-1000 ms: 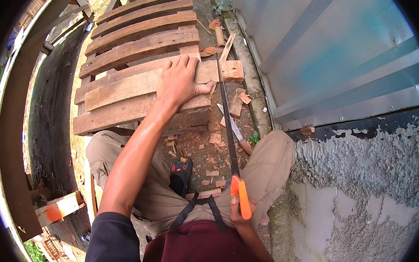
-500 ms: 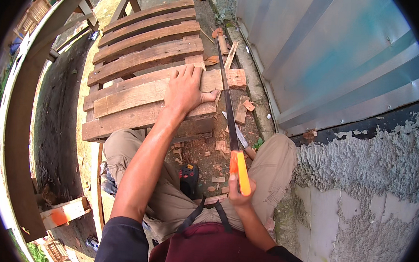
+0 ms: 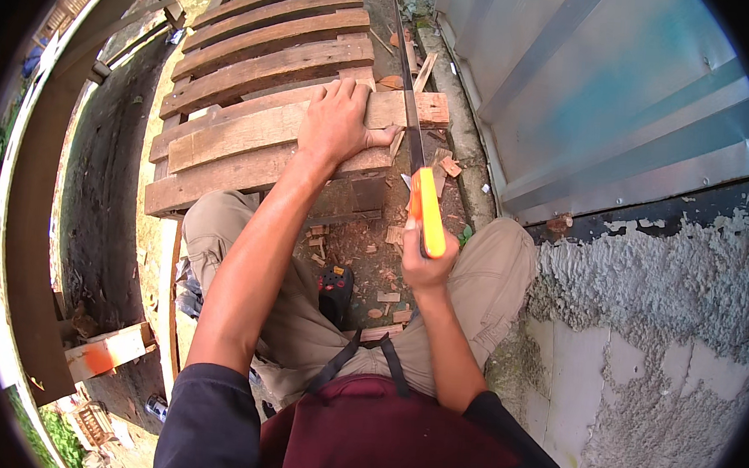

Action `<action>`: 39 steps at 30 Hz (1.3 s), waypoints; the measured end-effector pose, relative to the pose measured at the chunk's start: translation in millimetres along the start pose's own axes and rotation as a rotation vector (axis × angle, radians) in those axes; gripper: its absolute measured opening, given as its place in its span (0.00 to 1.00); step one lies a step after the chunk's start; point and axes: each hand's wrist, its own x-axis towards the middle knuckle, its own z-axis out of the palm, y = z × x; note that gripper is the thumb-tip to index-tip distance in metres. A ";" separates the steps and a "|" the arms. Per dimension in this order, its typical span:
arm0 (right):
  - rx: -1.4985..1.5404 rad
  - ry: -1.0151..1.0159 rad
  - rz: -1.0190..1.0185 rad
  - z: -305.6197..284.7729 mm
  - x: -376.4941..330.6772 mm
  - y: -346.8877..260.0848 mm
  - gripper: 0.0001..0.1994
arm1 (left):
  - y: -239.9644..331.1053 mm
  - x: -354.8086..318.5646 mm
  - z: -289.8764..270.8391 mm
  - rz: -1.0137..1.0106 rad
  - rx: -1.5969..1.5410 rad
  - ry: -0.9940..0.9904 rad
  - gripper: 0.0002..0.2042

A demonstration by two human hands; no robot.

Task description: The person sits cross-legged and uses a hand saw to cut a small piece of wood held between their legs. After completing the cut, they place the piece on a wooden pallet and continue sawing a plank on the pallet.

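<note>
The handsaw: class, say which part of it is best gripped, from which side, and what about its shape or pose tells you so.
Probably the orange handle, taken from the near end, as the right hand does. The handsaw points away across the plank, its thin dark blade offering no safe hold, while the thick handle faces the person. The left hand presses on the plank beside the blade.

My left hand (image 3: 336,126) presses flat on the weathered wooden plank (image 3: 269,129) near its right end, while my right hand (image 3: 427,263) grips the orange-handled handsaw (image 3: 419,164) cutting it.
</note>
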 end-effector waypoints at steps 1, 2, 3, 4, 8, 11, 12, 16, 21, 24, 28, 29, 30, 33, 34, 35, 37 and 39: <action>-0.063 -0.033 -0.034 -19.2 -35.7 -2.8 0.05 | 0.4 -2.3 0.4 -0.004 0.007 -0.024 0.36; -0.108 -0.092 -0.068 -42.1 -78.9 3.7 0.04 | -1.0 -2.7 -2.0 -0.017 0.009 -0.033 0.37; -0.213 -0.130 -0.125 -63.4 -116.7 4.3 0.04 | -0.4 -4.1 -3.2 -0.027 0.009 -0.045 0.37; -0.222 -0.128 -0.123 -74.0 -130.9 -0.7 0.05 | 0.2 -6.9 -4.3 -0.036 0.009 -0.061 0.37; -0.117 -0.084 -0.009 -78.0 -122.7 -19.0 0.05 | 1.4 -6.7 -4.0 -0.064 -0.006 -0.083 0.38; 0.172 0.065 0.228 -13.1 -8.1 5.4 0.10 | 1.9 5.4 -0.3 -0.019 0.012 -0.010 0.40; 0.157 0.049 0.190 4.8 37.9 -2.5 0.13 | 3.9 3.9 1.4 -0.004 0.019 0.003 0.42; 0.246 0.047 0.216 20.1 55.0 -16.0 0.12 | 0.8 3.3 -5.1 -0.017 0.016 -0.041 0.42; -0.229 -0.114 -0.113 -77.7 -130.7 -17.4 0.06 | -0.9 -4.9 -3.6 -0.030 0.008 -0.064 0.40; -0.217 -0.161 0.010 -100.6 -164.8 -32.9 0.08 | 1.2 -4.4 -1.4 -0.037 -0.005 -0.056 0.40; 0.094 -0.021 0.238 -37.5 -42.2 -13.6 0.07 | 3.1 0.0 -3.9 -0.047 -0.006 -0.067 0.37; 0.115 0.031 0.194 -14.4 2.8 -4.8 0.10 | 6.2 3.5 -3.5 -0.029 -0.006 -0.064 0.37; 0.091 0.058 0.126 3.2 40.5 -17.2 0.11 | 5.1 5.0 -3.4 -0.024 0.004 -0.060 0.38; 0.069 0.052 0.099 12.2 34.3 -18.5 0.10 | 4.1 2.8 -2.7 0.002 0.007 -0.034 0.37; 0.018 0.008 0.085 1.4 9.2 -15.1 0.09 | 0.7 1.2 -2.4 0.005 0.008 -0.015 0.37; -0.018 -0.031 0.082 -18.0 -29.4 -14.8 0.06 | 0.8 1.7 -2.9 -0.002 0.004 -0.038 0.37; -0.188 -0.093 -0.090 -54.9 -104.9 -14.1 0.06 | 1.0 -1.7 -4.7 -0.029 0.006 -0.075 0.36; -0.311 -0.153 -0.118 -89.1 -155.8 -16.4 0.11 | -0.7 -5.7 -0.3 -0.010 0.039 -0.021 0.37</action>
